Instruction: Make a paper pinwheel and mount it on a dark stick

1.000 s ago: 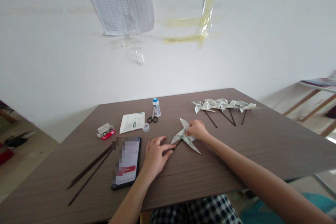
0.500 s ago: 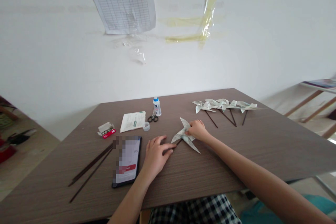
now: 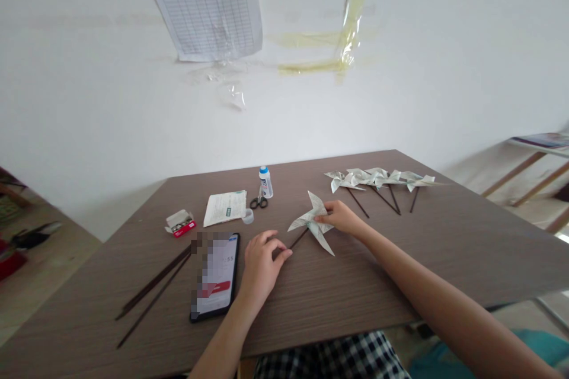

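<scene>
A paper pinwheel [image 3: 313,220] on a thin dark stick [image 3: 300,238] is between my hands, low over the table. My left hand [image 3: 265,253] pinches the lower end of the stick between thumb and index finger. The fingers of my right hand [image 3: 340,215] are closed on the right-hand blade of the pinwheel. Behind my right hand, several finished-looking pinwheels [image 3: 377,176] lie in a row with their sticks pointing toward me. A phone [image 3: 216,278] with a lit screen, partly pixelated, lies just left of my left hand.
Loose dark sticks [image 3: 151,281] lie at the left of the brown table [image 3: 338,302]. Farther back are a small red and white box [image 3: 181,224], a paper stack [image 3: 225,207], a tape roll [image 3: 248,217], scissors [image 3: 258,202] and a white bottle with a blue cap [image 3: 265,182]. A wall stands behind.
My right hand has shifted from the pinwheel's centre toward its right blade, leaving the centre visible. The pinwheel has turned slightly, and my left hand has closed more at the stick's end.
</scene>
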The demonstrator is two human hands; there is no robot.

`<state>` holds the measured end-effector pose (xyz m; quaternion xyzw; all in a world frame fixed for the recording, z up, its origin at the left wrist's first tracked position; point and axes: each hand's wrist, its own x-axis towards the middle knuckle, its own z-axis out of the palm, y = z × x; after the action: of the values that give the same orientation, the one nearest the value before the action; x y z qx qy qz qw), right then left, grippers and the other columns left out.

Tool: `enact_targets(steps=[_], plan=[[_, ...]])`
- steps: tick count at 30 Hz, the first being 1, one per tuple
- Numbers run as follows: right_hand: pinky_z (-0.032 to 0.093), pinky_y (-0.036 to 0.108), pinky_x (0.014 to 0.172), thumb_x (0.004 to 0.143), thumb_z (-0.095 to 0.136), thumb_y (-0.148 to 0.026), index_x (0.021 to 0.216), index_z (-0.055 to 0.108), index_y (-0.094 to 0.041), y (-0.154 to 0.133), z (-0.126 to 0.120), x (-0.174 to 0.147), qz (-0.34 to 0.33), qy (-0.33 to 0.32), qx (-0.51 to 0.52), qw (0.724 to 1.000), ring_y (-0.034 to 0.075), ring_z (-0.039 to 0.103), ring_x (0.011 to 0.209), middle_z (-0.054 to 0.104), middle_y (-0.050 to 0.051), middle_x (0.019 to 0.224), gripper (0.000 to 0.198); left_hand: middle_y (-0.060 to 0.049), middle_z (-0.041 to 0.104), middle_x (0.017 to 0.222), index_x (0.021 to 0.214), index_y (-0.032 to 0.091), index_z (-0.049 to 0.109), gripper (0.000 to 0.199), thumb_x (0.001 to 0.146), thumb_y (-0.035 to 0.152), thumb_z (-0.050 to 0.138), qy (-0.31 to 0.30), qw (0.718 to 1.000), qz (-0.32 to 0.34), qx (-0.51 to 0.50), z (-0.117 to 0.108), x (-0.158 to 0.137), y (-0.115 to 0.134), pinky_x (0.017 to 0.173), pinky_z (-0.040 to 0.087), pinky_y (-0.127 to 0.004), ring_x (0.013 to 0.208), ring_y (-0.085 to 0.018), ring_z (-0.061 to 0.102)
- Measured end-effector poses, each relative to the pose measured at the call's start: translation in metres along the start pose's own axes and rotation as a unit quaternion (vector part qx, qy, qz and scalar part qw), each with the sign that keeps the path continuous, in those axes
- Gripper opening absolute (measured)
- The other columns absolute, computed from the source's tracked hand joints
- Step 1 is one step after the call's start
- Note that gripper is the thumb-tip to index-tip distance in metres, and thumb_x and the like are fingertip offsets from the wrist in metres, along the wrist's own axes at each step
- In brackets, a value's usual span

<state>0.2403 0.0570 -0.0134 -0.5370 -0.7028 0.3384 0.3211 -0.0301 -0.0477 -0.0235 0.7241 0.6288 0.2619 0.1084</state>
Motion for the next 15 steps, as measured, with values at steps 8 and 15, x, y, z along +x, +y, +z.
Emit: enact_targets(steps=[8, 15], plan=[[0.062, 0.035, 0.086, 0.083, 0.092, -0.025, 0.093, 0.088, -0.018, 0.0006, -0.0039, 0.0031, 0.005, 0.005, 0.058, 0.998, 0.029, 0.083, 0.095, 0.09, 0.006, 0.095, 0.013, -0.011, 0.084, 0.148, 0.083, 0.026, 0.09, 0.018, 0.095, 0.012, 0.087, -0.006, 1.0, -0.014, -0.009, -0.0022, -0.0008, 0.0023, 0.129, 0.055, -0.063, 0.143, -0.04, 0.075], [0.065, 0.042, 0.097, 0.088, 0.093, -0.032, 0.107, 0.086, -0.023, 0.0006, -0.0011, 0.0018, -0.024, 0.05, 0.007, 0.998, 0.035, 0.084, 0.11, 0.09, 0.008, 0.105, 0.022, -0.011, 0.082, 0.154, 0.079, 0.026, 0.089, 0.019, 0.095, 0.015, 0.087, 0.0, 0.997, -0.023, -0.079, -0.006, 0.0028, -0.0011, 0.135, 0.05, -0.067, 0.15, -0.041, 0.071]])
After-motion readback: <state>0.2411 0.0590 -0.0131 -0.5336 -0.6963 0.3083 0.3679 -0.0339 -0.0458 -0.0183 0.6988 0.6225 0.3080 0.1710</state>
